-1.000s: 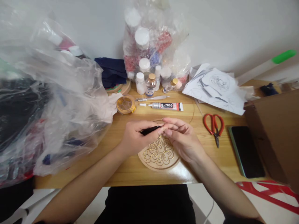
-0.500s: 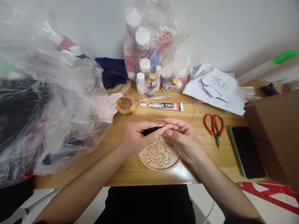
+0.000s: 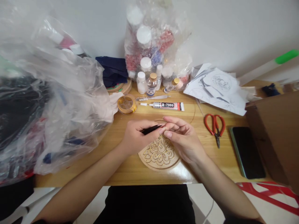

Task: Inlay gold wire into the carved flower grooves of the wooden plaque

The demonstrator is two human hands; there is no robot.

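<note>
Left hand (image 3: 134, 137) pinches black tweezers (image 3: 150, 129), tips meeting right hand's (image 3: 183, 138) closed fingertips (image 3: 168, 127) above the wooden disc (image 3: 159, 154) on the table (image 3: 126, 169). What they grip is too small to tell. Tweezers judged light, stiff; hold mid-shaft.

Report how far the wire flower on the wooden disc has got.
Done: gold outline covers most of the flower on the wooden disc. In hand: left hand holds black tweezers against the right hand fingertips. Left: cannot tell; hands hide the upper edge.
</note>
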